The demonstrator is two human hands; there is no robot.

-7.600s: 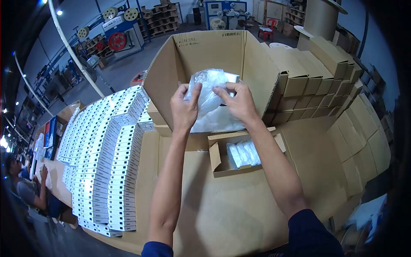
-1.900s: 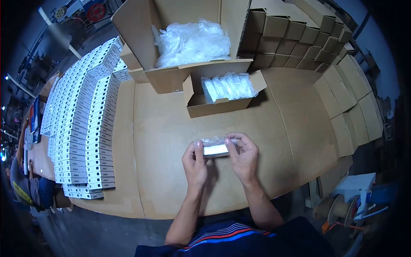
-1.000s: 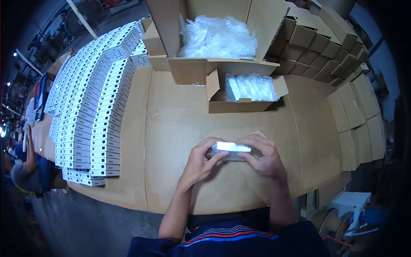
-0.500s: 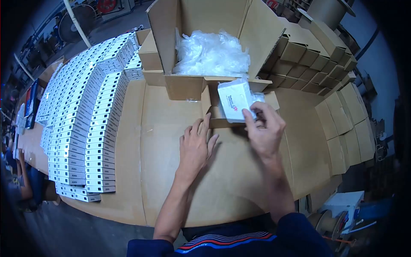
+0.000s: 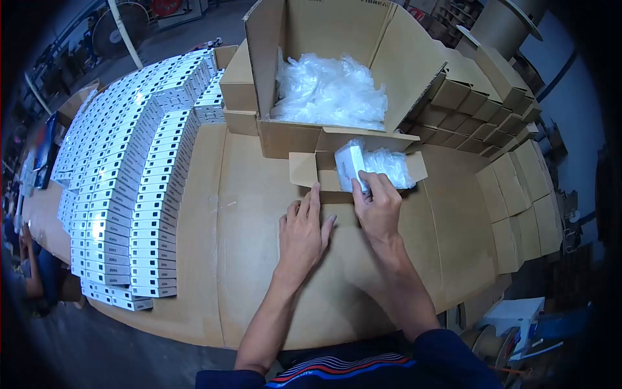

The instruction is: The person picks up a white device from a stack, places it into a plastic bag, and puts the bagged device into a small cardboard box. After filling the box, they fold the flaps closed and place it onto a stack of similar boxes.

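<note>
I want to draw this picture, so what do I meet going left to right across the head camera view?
White box stacks → left hand → right hand, which grips a white packet → brown boxes on the right.

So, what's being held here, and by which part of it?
The right hand holds a white box by its lower right corner in view; the left hand appears to hold nothing.

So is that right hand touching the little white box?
Touching. The head view shows the right hand pinching the white box near its lower end, thumb against it.
</note>
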